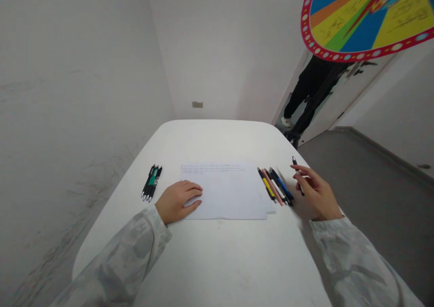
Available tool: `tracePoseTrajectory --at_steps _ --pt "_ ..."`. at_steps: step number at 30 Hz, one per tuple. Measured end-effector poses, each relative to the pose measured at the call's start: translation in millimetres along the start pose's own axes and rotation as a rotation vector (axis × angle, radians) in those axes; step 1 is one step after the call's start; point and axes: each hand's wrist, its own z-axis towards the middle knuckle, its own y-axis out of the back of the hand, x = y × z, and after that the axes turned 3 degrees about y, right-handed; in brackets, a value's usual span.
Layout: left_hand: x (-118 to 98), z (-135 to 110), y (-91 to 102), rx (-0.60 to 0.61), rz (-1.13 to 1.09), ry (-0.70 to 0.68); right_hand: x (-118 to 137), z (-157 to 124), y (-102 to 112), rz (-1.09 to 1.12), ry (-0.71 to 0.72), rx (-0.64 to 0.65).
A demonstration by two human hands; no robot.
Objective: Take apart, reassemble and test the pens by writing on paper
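Note:
My left hand (181, 199) lies flat on the left part of the white paper (227, 194), fingers stretched out, holding nothing. Several lines of handwriting run along the top of the sheet. Off to the right, above the table's edge, my right hand (315, 191) grips a black pen (303, 192) between thumb and fingers. Its silver end points up and away from me. Beside the paper, left of that hand, lies a row of several pens (275, 187) in yellow, pink, white and blue. Another bunch of pens (151, 183), black and green, rests left of my left hand.
The white table (217, 139) has rounded far corners and stands near a wall. A colourful wheel (359, 22) fills the upper right. Beneath it, a person's legs in dark trousers (305, 87) show by a doorway. Grey floor (356, 171) lies to the right.

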Motion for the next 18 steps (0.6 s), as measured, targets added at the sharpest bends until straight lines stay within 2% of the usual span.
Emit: tracePoseTrajectory --at_steps 3,8,18 --pt "0.1 -0.3 -0.6 0.002 0.001 0.003 -9.9 0.0 1.8 -0.111 0.020 0.002" --pt "1.1 -1.6 -2.2 -0.007 -0.003 -0.006 -17.3 -2.5 -6.9 -0.224 0.025 0.045" --pt "0.1 -0.4 -0.3 0.005 -0.004 -0.002 -27.1 -2.9 -16.2 -0.261 0.064 0.137"
